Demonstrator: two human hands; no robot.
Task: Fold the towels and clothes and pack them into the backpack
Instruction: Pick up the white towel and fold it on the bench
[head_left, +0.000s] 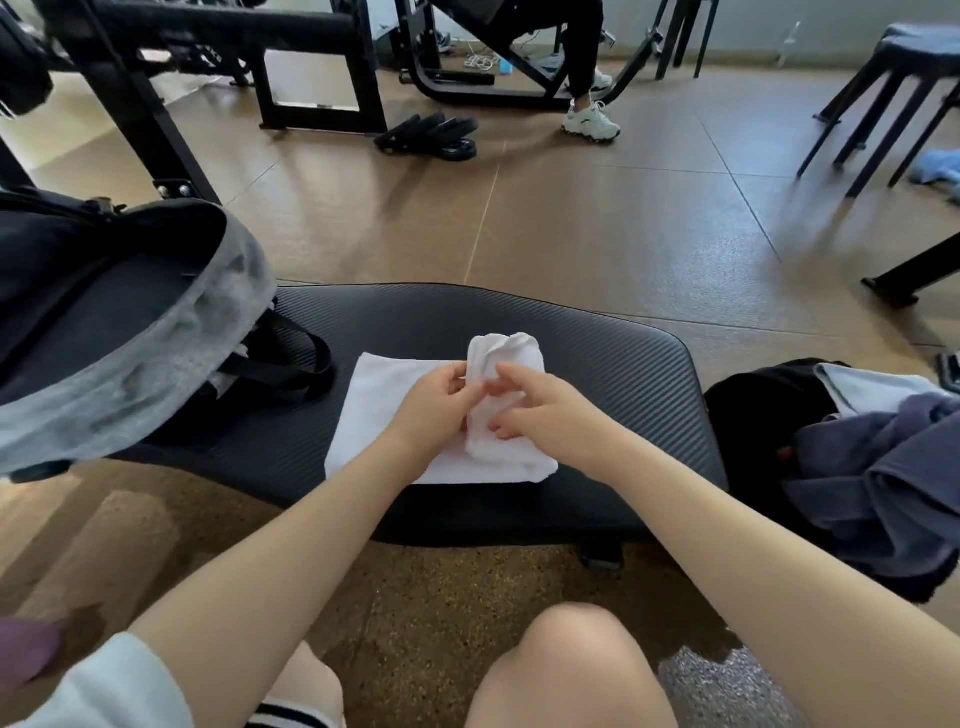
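1. White terry cloth sits at the middle of the head view: a flat folded towel (395, 410) lies on the black ribbed padded table (597, 364), and a second, smaller white rolled towel (501, 395) rests on its right part, running away from the person.
2. Left hand (434, 402) comes in from the lower left and touches the left side of the rolled towel; its fingers (457, 382) are curled and pinch the cloth near the roll's upper half.
3. Right hand (550, 410) comes in from the lower right and lies over the right side of the same roll; its fingers (511, 371) are curled, one tip pressing the cloth close to the left hand's tips, another touching the roll lower down.
4. Grey and black backpack (130, 332) lies on the left end of the table, its mouth open toward the camera, black straps (291, 364) trailing onto the pad just beside the flat towel.
5. Dark blue clothes (883, 478) are heaped to the right of the table, with a pale folded cloth (872, 389) above them on something black.
6. Brown floor (571, 218) stretches beyond, with black frames, stools (893, 93) at the right, and another person's leg and white shoe (592, 122) at the far side.
7. Bare knees of the wearer fill the bottom edge.
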